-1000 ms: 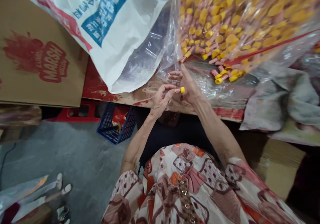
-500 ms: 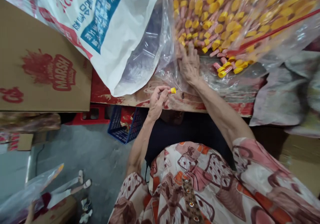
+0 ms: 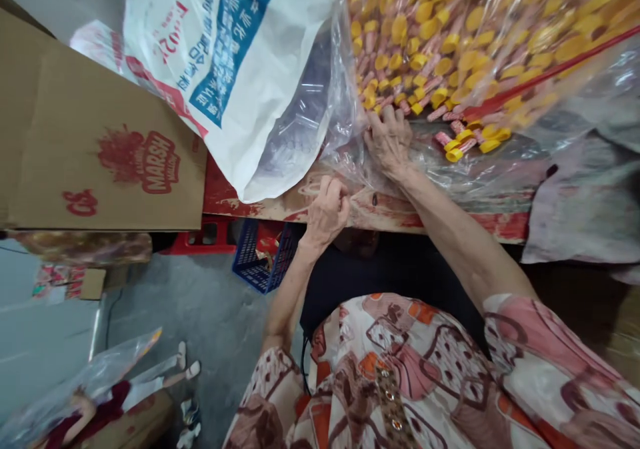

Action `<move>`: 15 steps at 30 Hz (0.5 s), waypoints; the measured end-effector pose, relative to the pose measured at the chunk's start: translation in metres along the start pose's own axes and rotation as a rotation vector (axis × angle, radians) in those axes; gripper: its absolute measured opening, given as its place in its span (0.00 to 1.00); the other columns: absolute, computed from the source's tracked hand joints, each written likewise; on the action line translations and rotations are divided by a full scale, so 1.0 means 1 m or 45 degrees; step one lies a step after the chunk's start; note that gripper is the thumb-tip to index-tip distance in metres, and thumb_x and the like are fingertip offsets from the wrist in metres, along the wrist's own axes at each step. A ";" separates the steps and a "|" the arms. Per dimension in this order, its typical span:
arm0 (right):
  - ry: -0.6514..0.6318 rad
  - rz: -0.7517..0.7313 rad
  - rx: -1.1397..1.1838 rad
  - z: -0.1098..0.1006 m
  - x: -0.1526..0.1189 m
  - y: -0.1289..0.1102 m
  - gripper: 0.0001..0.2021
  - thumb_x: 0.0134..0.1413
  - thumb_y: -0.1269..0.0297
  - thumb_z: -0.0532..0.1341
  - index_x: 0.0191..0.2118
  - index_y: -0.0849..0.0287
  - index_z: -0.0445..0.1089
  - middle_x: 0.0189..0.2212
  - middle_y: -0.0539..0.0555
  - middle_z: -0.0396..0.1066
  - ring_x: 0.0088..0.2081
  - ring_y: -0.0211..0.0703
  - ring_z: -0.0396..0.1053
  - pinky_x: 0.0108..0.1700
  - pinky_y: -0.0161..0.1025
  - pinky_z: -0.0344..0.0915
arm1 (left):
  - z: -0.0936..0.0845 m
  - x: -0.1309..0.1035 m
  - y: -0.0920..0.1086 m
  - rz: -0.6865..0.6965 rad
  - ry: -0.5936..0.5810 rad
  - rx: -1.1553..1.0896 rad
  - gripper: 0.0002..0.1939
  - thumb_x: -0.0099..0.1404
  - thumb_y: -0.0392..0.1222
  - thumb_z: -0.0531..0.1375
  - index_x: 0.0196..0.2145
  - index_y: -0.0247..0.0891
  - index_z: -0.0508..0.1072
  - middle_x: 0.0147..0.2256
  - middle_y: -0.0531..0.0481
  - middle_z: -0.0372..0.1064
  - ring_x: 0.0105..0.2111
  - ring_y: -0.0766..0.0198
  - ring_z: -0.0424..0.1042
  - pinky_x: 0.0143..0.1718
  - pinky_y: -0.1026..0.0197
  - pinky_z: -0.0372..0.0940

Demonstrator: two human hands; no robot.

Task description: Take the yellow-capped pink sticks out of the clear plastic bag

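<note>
Both hands at the table edge [image 3: 300, 205]: left hand [image 3: 327, 212] curled closed, right hand [image 3: 390, 139] spread on yellow-capped tubes [image 3: 425, 55].

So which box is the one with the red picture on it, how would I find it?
Start at the big white sack with blue and red print, upper left. The cardboard box lies just left of it, partly under it, above the grey floor. Unlike the blue crate nearby, it is plain brown with a red splash reading MARSH.
</note>
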State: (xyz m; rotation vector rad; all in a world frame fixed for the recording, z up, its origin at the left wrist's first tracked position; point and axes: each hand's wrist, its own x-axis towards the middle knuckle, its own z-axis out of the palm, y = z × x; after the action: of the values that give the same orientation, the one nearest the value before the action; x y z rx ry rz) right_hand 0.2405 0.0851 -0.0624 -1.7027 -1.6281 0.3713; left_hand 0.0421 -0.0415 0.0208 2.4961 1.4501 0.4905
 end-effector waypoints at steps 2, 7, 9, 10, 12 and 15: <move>-0.020 -0.035 -0.042 0.001 0.001 0.001 0.17 0.80 0.63 0.52 0.64 0.55 0.72 0.61 0.65 0.72 0.64 0.63 0.67 0.60 0.56 0.69 | 0.005 -0.007 0.006 -0.040 0.101 0.003 0.08 0.73 0.30 0.57 0.45 0.41 0.72 0.45 0.44 0.74 0.48 0.55 0.76 0.52 0.56 0.72; -0.071 -0.038 -0.122 -0.013 -0.003 -0.007 0.21 0.74 0.71 0.51 0.65 0.58 0.71 0.59 0.67 0.74 0.58 0.62 0.73 0.55 0.53 0.71 | 0.006 -0.013 -0.008 -0.146 0.086 -0.057 0.17 0.68 0.27 0.59 0.51 0.39 0.76 0.46 0.44 0.78 0.45 0.57 0.79 0.50 0.58 0.74; -0.067 -0.032 -0.145 -0.025 -0.013 -0.011 0.25 0.70 0.72 0.53 0.68 0.58 0.69 0.60 0.67 0.73 0.58 0.62 0.73 0.54 0.51 0.72 | -0.007 -0.004 -0.029 -0.264 0.189 -0.033 0.20 0.69 0.27 0.57 0.55 0.39 0.76 0.49 0.43 0.79 0.47 0.57 0.80 0.54 0.57 0.74; -0.058 -0.039 -0.158 -0.031 -0.019 -0.013 0.27 0.67 0.72 0.54 0.69 0.58 0.68 0.61 0.67 0.73 0.58 0.62 0.73 0.53 0.50 0.72 | -0.014 0.002 -0.041 -0.341 0.239 0.010 0.21 0.71 0.28 0.57 0.57 0.39 0.76 0.51 0.42 0.79 0.48 0.56 0.80 0.55 0.56 0.74; -0.078 -0.077 -0.186 -0.041 -0.032 -0.015 0.28 0.64 0.72 0.55 0.68 0.59 0.69 0.61 0.67 0.73 0.56 0.62 0.74 0.52 0.50 0.72 | -0.024 0.013 -0.065 -0.484 0.259 0.124 0.23 0.73 0.29 0.56 0.62 0.41 0.76 0.55 0.40 0.78 0.52 0.52 0.80 0.57 0.53 0.74; -0.147 -0.142 -0.131 -0.047 -0.043 -0.013 0.20 0.64 0.71 0.56 0.58 0.56 0.74 0.55 0.65 0.75 0.48 0.59 0.75 0.49 0.50 0.71 | -0.025 0.028 -0.094 -0.559 0.171 0.215 0.20 0.73 0.32 0.58 0.60 0.39 0.77 0.59 0.34 0.76 0.57 0.44 0.79 0.60 0.46 0.72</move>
State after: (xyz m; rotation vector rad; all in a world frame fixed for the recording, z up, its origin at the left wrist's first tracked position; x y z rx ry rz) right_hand 0.2554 0.0287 -0.0336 -1.6836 -1.8459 0.3414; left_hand -0.0301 0.0299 0.0167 2.1909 2.0977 0.4719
